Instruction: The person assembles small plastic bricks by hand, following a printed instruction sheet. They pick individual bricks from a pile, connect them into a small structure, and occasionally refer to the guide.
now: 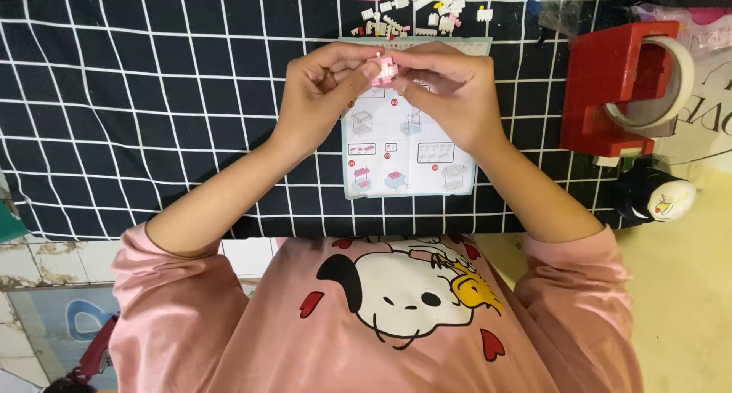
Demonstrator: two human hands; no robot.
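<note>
Both hands meet above the middle of the desk (152,96), which is covered by a black cloth with a white grid. The left hand (316,96) and right hand (450,92) together pinch a small pink-and-white brick assembly (383,69); the fingers (347,65) of each hand are closed narrowly on it from opposite sides.

The assembly is only a few bricks in size, so by my judgement the build is at an early stage. A pile of loose bricks (419,8), white and pink, lies unused at the far edge of the desk, well apart from the hands. The instruction sheet (408,157) lies flat under the hands, several drawn steps showing.

A red tape dispenser (610,88) stands near the right edge, with a small black-and-white figure (656,195) beside it.
</note>
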